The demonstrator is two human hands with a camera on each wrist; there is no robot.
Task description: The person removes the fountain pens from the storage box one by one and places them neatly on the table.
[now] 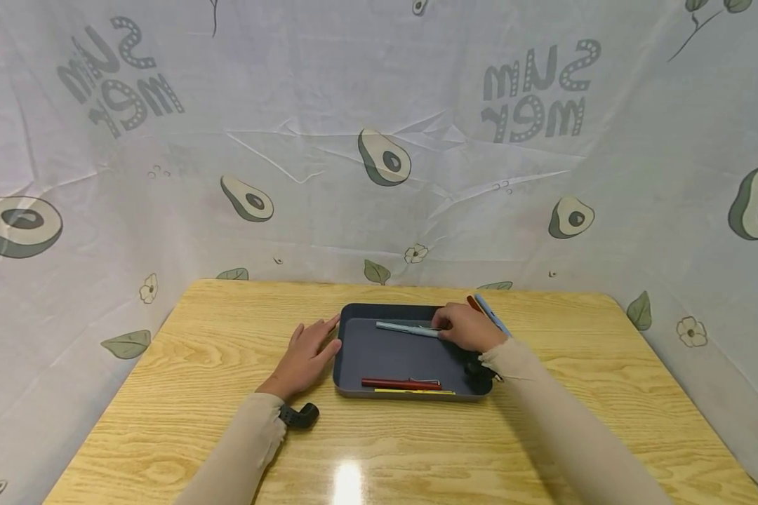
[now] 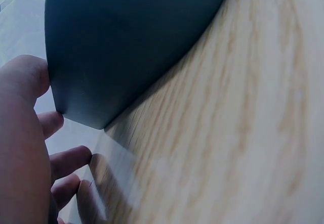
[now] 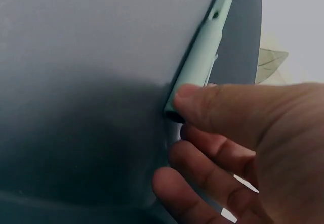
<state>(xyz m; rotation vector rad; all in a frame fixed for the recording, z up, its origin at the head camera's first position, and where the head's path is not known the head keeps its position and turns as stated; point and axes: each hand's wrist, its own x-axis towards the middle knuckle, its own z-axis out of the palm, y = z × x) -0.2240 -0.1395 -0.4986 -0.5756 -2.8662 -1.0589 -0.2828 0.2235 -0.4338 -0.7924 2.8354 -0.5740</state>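
A dark grey tray lies on the wooden table. Near its far side is a light blue pen, which my right hand pinches at its right end. In the right wrist view the thumb presses on the end of this pen, while the other fingers curl below and partly behind it. My left hand rests at the tray's left side with fingers extended; in the left wrist view its thumb and a fingertip touch the tray wall. A red pen and a thin yellow one lie along the near side inside the tray.
Just right of the tray, partly hidden by the right hand, lie a blue pen and a dark red pen. The table ends at a pale curtain printed with avocados, which hangs behind and at both sides.
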